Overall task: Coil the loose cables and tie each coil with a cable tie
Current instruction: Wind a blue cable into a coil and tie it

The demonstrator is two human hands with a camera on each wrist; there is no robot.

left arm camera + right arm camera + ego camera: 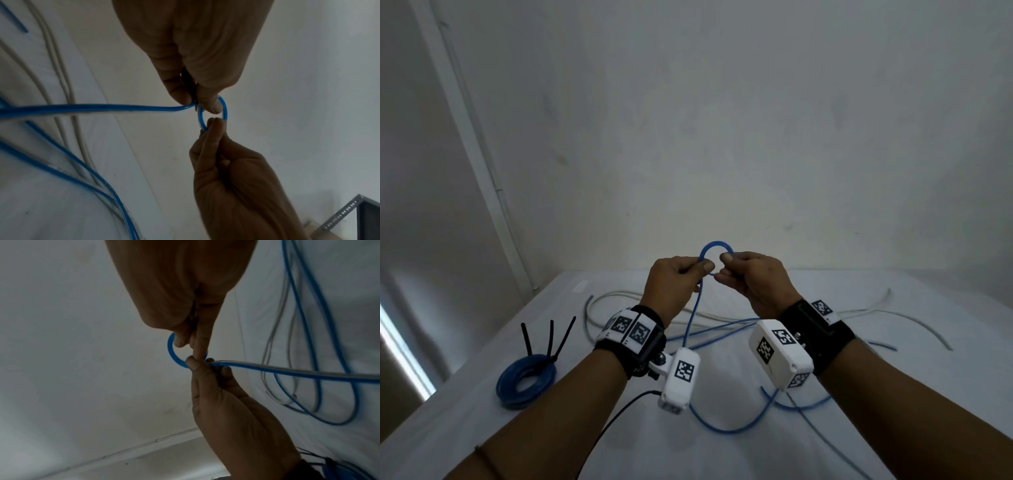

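Observation:
Both hands are raised above the table and hold a small loop of blue cable (709,247) between them. My left hand (702,269) pinches the loop's left side where the strands cross, seen close in the left wrist view on the blue cable (102,108). My right hand (724,265) pinches the loop's right side, and the right wrist view shows the loop (171,350) curving round its fingertips (180,341). From the left hand the cable hangs down to the table (722,455). A finished blue coil (527,380) with black cable ties (551,337) lies at the left.
Loose whitish cables (619,297) and more blue cable (736,426) sprawl across the white table behind and under my wrists. A wall rises just beyond the table's far edge. A black lead (619,411) runs from the left wrist camera.

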